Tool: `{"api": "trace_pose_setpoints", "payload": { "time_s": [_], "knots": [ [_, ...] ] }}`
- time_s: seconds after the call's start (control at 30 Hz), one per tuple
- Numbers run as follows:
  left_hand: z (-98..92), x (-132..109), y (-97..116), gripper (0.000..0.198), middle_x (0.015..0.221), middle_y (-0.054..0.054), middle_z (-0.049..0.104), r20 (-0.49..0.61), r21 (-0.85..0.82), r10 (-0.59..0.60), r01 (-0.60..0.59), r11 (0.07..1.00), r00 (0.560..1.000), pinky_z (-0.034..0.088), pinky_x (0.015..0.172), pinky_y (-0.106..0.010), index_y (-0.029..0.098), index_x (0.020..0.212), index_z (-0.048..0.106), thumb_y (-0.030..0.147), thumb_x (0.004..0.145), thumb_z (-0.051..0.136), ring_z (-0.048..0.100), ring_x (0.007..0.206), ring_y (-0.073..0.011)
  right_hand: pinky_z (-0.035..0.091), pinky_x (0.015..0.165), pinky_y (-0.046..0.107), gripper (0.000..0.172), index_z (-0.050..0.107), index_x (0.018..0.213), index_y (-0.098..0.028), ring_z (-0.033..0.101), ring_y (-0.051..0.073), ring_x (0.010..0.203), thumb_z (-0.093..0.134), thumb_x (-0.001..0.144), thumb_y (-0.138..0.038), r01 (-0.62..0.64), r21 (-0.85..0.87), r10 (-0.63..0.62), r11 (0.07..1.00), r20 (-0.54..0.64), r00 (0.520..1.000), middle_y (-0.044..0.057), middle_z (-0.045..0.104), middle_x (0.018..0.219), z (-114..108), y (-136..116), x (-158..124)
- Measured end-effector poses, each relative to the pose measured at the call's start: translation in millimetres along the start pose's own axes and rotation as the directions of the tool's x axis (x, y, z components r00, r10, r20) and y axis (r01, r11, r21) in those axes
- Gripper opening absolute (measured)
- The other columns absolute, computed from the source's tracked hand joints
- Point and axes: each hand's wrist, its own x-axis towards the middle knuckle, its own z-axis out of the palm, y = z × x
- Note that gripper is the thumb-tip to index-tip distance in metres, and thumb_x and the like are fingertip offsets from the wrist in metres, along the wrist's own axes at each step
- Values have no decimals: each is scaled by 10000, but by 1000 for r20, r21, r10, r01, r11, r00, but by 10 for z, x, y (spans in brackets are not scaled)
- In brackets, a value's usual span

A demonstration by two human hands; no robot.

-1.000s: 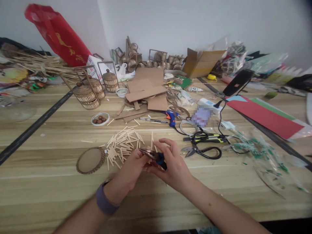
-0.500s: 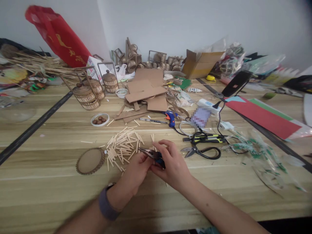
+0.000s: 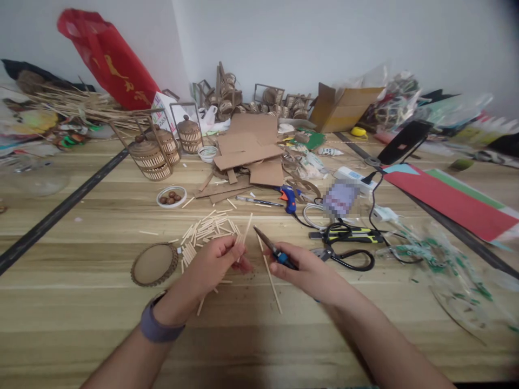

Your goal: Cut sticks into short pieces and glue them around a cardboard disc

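Observation:
My left hand (image 3: pixel 219 262) pinches a thin wooden stick (image 3: pixel 248 227) that points up and away between thumb and fingers; whether more sticks are in the grip I cannot tell. My right hand (image 3: pixel 302 266) is closed around a pair of pliers (image 3: pixel 264 239) with dark jaws and blue-black handles. The jaws are apart from the held stick. A longer stick (image 3: pixel 272 285) slants across the table between the hands. Short cut sticks (image 3: pixel 211 226) lie in a loose pile beyond my left hand, which covers part of it. Left of them rests a round cardboard disc with a scalloped rim (image 3: pixel 154 265).
A white lid of brown beads (image 3: pixel 171 198) stands behind the disc. Black-handled scissors (image 3: pixel 352 259), a yellow-black cutter (image 3: pixel 352 234) and a blue glue gun (image 3: pixel 288 199) lie to the right. Cardboard pieces (image 3: pixel 249 135) and small lidded baskets (image 3: pixel 150 159) are farther back.
My hands have moved apart, the pliers going right with my right hand. The held stick now shows upright in my left hand, and the longer stick between the hands has come into view.

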Motion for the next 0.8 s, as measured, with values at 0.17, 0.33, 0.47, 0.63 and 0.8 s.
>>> {"api": "trace_pose_setpoints", "payload": {
  "time_s": [0.17,0.33,0.47,0.63,0.8],
  "knots": [
    [-45,-27,72,406,681,-24,711,83,10,-10,10,1000,997,480,686,-271,159,899,610,558,844,564,638,688,-171,437,679,255,355,649,960,-170,539,154,767,582,859,-504,-97,109,82,989,133,988,13,601,831,-58,2,-25],
    [0,-33,68,434,674,-17,692,171,3,-9,8,1000,985,470,678,-256,166,859,613,593,860,534,630,678,-159,422,631,237,419,657,971,-171,512,144,738,570,855,-564,-128,163,95,978,193,977,12,577,806,-33,-3,-37],
    [49,-37,11,416,681,-12,673,222,-13,-18,22,1000,975,465,680,-257,163,890,622,568,878,527,623,683,-155,456,735,265,438,654,1094,-176,557,172,855,590,845,-531,-101,252,48,962,209,977,39,638,970,-7,-24,-28],
    [98,-28,-50,403,680,-15,657,264,-13,5,-1,1000,964,461,667,-268,152,879,612,540,900,505,608,653,-148,449,753,284,422,657,1134,-170,574,183,853,569,862,-480,-100,206,52,973,224,973,44,664,973,1,-21,-26],
    [116,-21,-56,395,665,-13,652,272,-4,11,-10,1000,962,465,657,-262,154,845,600,529,909,495,600,642,-143,445,797,282,392,650,1128,-167,584,186,889,578,850,-435,-87,166,48,982,228,972,38,669,994,-5,-37,-23]
  ]
}}
